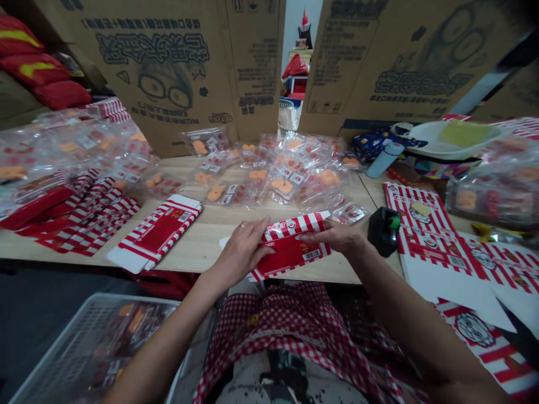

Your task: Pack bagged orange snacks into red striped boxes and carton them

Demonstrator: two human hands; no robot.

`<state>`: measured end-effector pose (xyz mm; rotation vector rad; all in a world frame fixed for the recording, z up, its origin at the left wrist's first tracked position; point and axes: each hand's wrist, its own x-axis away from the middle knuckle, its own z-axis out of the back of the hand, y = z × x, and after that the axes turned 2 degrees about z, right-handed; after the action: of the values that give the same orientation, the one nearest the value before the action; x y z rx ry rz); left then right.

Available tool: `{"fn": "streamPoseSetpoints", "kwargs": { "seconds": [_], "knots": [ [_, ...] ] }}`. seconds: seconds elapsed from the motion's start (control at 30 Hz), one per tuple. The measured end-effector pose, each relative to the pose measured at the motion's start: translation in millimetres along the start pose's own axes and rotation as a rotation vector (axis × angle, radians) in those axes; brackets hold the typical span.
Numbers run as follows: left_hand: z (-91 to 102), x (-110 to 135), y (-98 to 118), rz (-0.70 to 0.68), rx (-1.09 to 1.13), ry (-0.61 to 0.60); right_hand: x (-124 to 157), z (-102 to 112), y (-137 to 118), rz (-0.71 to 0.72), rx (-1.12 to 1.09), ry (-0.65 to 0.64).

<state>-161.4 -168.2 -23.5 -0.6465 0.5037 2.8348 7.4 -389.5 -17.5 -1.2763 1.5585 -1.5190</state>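
Note:
A red-and-white striped carton (290,249) is held between my two hands at the table's front edge. My left hand (246,247), a ring on one finger, grips its left end with the fingers over the top. At the right end, my right hand (340,235) pinches the carton near its open-looking edge. Whether anything is inside the carton cannot be seen. Left of my hands lies another flattened striped carton (158,233) with white flaps. Just beyond are clear plastic packets (286,168) with orange shaped pieces. A black tape dispenser (384,231) stands right of my right hand.
Large cardboard boxes (177,73) wall off the table's back. Striped cartons (88,213) pile at left; flat printed card sheets (433,235) lie at right. A light blue bottle (385,160) rests near a white tray (455,134). A white basket (80,331) holding packets sits below left.

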Motion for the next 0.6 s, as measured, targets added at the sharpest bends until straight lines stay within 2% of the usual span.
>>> {"fn": "streamPoseSetpoints", "kwargs": {
  "seconds": [0.1,0.2,0.3,0.33,0.37,0.4,0.47,0.5,0.53,0.57,0.6],
  "knots": [
    [0.7,1,-8,-0.029,0.064,0.010,-1,-6,10,-0.009,-0.050,0.043],
    [1.6,1,-13,-0.011,0.148,0.005,-1,-14,14,0.060,-0.026,0.056],
    [5.6,1,-13,0.040,0.244,-0.066,0,-18,6,0.098,0.060,0.052],
    [7.7,1,-12,0.078,0.274,-0.098,1,-19,0,0.125,0.121,0.088],
    [9.7,2,-11,0.140,0.298,-0.110,2,-20,-5,0.188,0.205,0.182],
    [11.3,2,-9,0.227,0.319,-0.083,2,-20,-11,0.288,0.301,0.344],
    [11.7,4,-3,0.445,0.363,0.102,1,-22,-17,0.512,0.454,0.762],
    [9.9,4,1,0.547,0.396,0.218,-1,-25,-17,0.591,0.457,0.927],
    [6.7,5,5,0.628,0.443,0.313,-5,-28,-14,0.620,0.390,1.007],
    [2.3,5,11,0.681,0.504,0.367,-11,-32,-8,0.602,0.264,0.999],
    [-2.9,6,16,0.711,0.574,0.377,-18,-36,-1,0.553,0.112,0.913]
  ]
}}
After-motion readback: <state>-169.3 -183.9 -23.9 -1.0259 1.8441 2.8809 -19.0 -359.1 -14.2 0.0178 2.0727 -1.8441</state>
